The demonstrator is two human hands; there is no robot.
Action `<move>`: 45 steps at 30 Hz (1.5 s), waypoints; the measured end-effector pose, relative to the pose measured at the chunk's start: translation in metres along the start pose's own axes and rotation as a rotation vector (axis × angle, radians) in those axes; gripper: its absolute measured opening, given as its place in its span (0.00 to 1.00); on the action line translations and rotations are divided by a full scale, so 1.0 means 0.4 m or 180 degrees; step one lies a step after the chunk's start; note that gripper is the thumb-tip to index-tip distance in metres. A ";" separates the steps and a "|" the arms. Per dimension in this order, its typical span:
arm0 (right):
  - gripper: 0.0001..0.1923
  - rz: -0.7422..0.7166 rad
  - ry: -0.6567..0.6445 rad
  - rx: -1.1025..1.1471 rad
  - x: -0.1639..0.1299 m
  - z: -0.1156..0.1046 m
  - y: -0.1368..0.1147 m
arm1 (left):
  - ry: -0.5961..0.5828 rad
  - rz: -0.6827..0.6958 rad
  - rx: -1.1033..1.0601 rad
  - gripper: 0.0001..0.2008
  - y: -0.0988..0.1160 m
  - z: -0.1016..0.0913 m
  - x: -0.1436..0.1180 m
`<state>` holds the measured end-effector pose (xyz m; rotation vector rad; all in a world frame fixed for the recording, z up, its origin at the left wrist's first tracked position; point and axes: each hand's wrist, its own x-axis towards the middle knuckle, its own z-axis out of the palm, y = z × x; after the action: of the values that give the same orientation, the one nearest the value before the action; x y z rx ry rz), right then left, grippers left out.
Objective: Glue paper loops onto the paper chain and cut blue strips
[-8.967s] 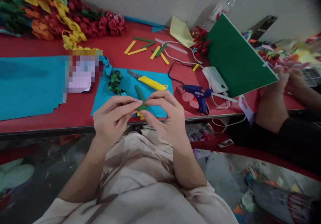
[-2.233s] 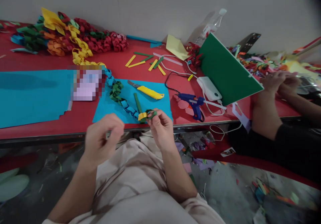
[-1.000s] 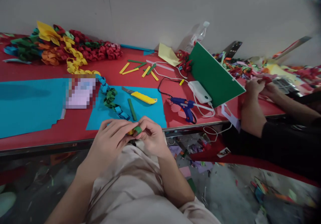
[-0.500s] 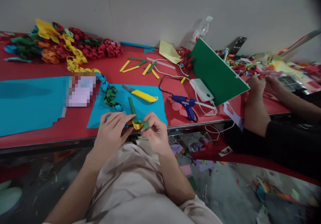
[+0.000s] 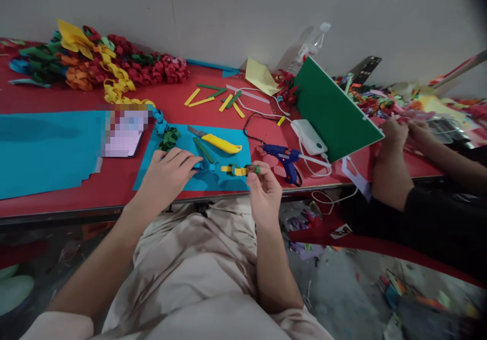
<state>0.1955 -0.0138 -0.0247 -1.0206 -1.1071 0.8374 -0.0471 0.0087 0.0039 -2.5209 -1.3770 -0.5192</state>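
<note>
A chain of paper links (image 5: 239,171) in yellow, green and blue is stretched between my two hands over a blue paper sheet (image 5: 236,134). My right hand (image 5: 265,190) pinches its green end link between thumb and fingers. At the other side my left hand (image 5: 169,175) curls palm down, its fingertips at the blue links. Behind that hand the chain runs on through green, blue and yellow links toward the back left. A loose green paper strip (image 5: 203,149) lies just beyond the fingers, beside a yellow utility knife (image 5: 220,143) with its blade showing.
Right of the sheet are a blue glue gun (image 5: 283,160), a white power bank (image 5: 309,137) with cables and a leaning green board (image 5: 335,109). Yellow and green strips (image 5: 213,98) lie behind. A phone (image 5: 127,137) is at left. Another person's hands (image 5: 397,132) work at far right.
My right hand has moved right and away from my left hand, drawing the chain out between them. My left hand has shifted slightly forward. The view has turned a little.
</note>
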 end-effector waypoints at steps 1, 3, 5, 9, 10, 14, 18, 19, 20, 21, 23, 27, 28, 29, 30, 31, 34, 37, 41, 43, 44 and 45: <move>0.13 0.0039 0.0118 -0.0069 0.000 0.001 0.002 | -0.0003 0.0017 0.0100 0.12 -0.007 -0.001 0.002; 0.12 0.0166 0.0228 -0.0223 -0.002 0.008 0.008 | 0.0013 0.0001 0.0281 0.13 -0.024 -0.003 0.001; 0.13 0.0232 0.0245 -0.0459 -0.005 0.017 0.015 | -0.0003 -0.0030 0.0354 0.13 -0.044 -0.009 -0.003; 0.20 0.0058 0.0131 -0.1132 -0.005 0.024 0.021 | -0.0367 0.0134 0.0059 0.11 -0.098 -0.033 0.026; 0.21 -0.0033 0.0060 -0.1339 -0.004 0.023 0.020 | -0.0458 0.0184 0.0009 0.12 -0.112 -0.037 0.045; 0.13 -0.0454 -0.0283 -0.2186 0.003 0.018 0.008 | -0.0813 0.0602 -0.0038 0.15 -0.155 -0.024 0.154; 0.14 -0.0640 -0.0136 -0.2273 0.001 0.010 0.003 | -0.1213 0.0924 -0.0173 0.08 -0.167 0.015 0.231; 0.14 -0.0669 -0.0041 -0.2226 0.001 0.005 0.003 | -0.1264 0.0931 -0.0169 0.07 -0.168 0.020 0.239; 0.14 -0.0706 0.0048 -0.2184 0.000 0.000 0.004 | -0.1289 0.0925 -0.0148 0.05 -0.168 0.023 0.242; 0.14 -0.0741 0.0111 -0.2152 0.001 -0.007 0.004 | -0.1288 0.0908 -0.0130 0.04 -0.168 0.021 0.243; 0.13 -0.0799 0.0154 -0.2125 0.003 -0.020 0.004 | -0.1196 0.0820 -0.0147 0.05 -0.168 0.007 0.238; 0.09 -0.0884 0.0121 -0.2182 0.009 -0.028 -0.008 | -0.0727 0.0507 -0.0074 0.10 -0.172 -0.044 0.216; 0.08 -0.0942 0.0126 -0.2214 0.011 -0.024 -0.016 | -0.0594 0.0429 0.0008 0.12 -0.176 -0.057 0.211; 0.08 -0.1013 0.0120 -0.2244 0.013 -0.018 -0.027 | -0.0476 0.0341 0.0083 0.14 -0.184 -0.067 0.207; 0.10 -0.1103 0.0104 -0.2268 0.015 -0.011 -0.042 | -0.0389 0.0225 0.0140 0.15 -0.194 -0.075 0.205; 0.12 -0.1213 0.0082 -0.2286 0.020 -0.002 -0.061 | -0.0350 0.0070 0.0169 0.16 -0.207 -0.078 0.207; 0.15 -0.1522 -0.0058 -0.2463 0.058 0.030 -0.145 | -0.0658 -0.0465 -0.0005 0.17 -0.257 -0.058 0.240; 0.16 -0.1396 -0.0861 -0.3238 0.157 0.077 -0.245 | -0.1223 -0.0573 -0.0474 0.17 -0.300 0.008 0.310; 0.16 -0.0937 -0.1890 -0.4684 0.376 0.178 -0.292 | -0.1351 -0.0349 -0.0675 0.20 -0.315 0.104 0.396; 0.12 -0.0571 -0.1873 -0.5277 0.483 0.226 -0.254 | -0.1292 -0.0324 -0.0612 0.21 -0.311 0.127 0.411; 0.11 -0.0407 -0.1870 -0.5425 0.525 0.241 -0.224 | -0.1245 -0.0319 -0.0558 0.21 -0.309 0.129 0.410; 0.11 -0.0281 -0.1920 -0.5497 0.559 0.251 -0.189 | -0.1197 -0.0305 -0.0502 0.21 -0.308 0.125 0.402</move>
<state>0.1580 0.1899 0.1269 -2.0999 -2.4712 -0.1541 -0.0611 0.2158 0.0268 -2.7959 -1.6483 -0.1779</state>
